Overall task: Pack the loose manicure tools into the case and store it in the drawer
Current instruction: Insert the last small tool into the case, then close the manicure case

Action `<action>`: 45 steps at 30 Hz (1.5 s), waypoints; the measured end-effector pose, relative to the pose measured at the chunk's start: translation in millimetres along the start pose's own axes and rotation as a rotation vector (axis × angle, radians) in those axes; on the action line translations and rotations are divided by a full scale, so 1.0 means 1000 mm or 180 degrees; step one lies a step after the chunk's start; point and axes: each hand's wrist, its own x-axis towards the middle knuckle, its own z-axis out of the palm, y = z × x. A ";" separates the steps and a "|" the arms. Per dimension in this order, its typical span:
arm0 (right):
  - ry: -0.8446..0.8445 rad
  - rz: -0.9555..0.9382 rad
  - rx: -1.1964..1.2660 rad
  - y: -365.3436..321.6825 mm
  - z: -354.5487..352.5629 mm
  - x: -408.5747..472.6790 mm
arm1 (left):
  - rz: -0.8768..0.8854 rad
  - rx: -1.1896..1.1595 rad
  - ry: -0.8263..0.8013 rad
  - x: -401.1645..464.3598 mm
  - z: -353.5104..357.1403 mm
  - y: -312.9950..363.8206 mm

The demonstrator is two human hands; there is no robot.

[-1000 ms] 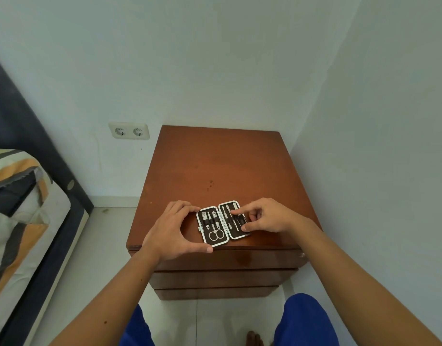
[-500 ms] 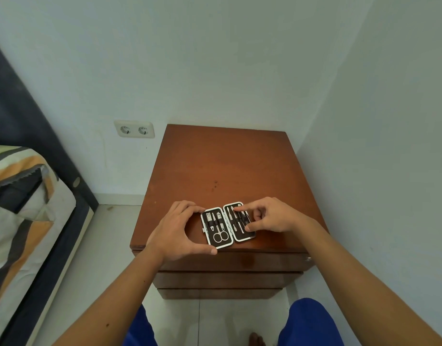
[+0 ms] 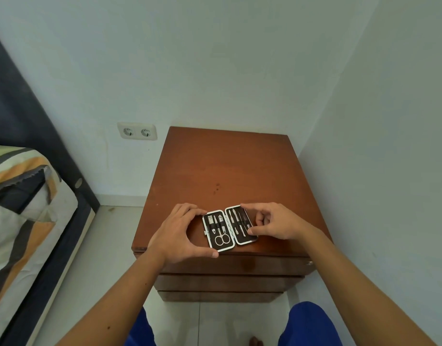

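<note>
The manicure case (image 3: 229, 227) lies spread open near the front edge of the brown nightstand (image 3: 227, 171). Its black lining holds clippers, small scissors and several thin metal tools under elastic bands. My left hand (image 3: 180, 233) grips the case's left half, fingers at the far edge and thumb at the near corner. My right hand (image 3: 274, 224) grips the right half, index finger on its far edge and thumb on its near right corner. The drawers (image 3: 229, 283) below the top are closed.
The nightstand stands in a corner, with walls behind and close on the right. A double wall socket (image 3: 137, 131) is at the back left. A bed with a striped cover (image 3: 22, 203) fills the left side. Tiled floor (image 3: 110, 245) lies between bed and nightstand.
My right hand stopped pressing the tools with one fingertip and spread to take the right half by its edges. The left hand kept its hold. The camera drifted slightly.
</note>
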 end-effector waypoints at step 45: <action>0.0289 -0.0166 0.0739 -0.035 0.014 0.005 | -0.0033 -0.0721 0.0266 -0.002 0.003 -0.008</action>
